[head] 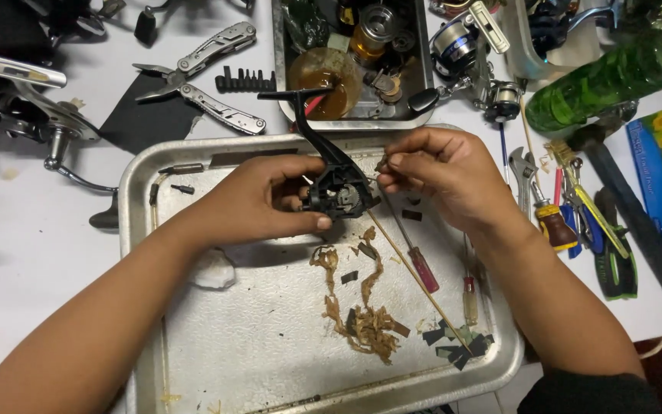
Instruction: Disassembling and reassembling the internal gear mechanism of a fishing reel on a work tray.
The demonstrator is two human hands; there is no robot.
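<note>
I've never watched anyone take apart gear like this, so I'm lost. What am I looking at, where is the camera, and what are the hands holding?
The single picture comes from a camera worn on the person's head, looking down at their own two bare hands. The left hand grips a black fishing reel body above a metal tray. The right hand pinches a small dark bit at the reel's side; what it is, I cannot tell. On the tray lie brownish grime scraps and a red-handled screwdriver. Beside the tray are folding pliers and a green bottle.
</note>
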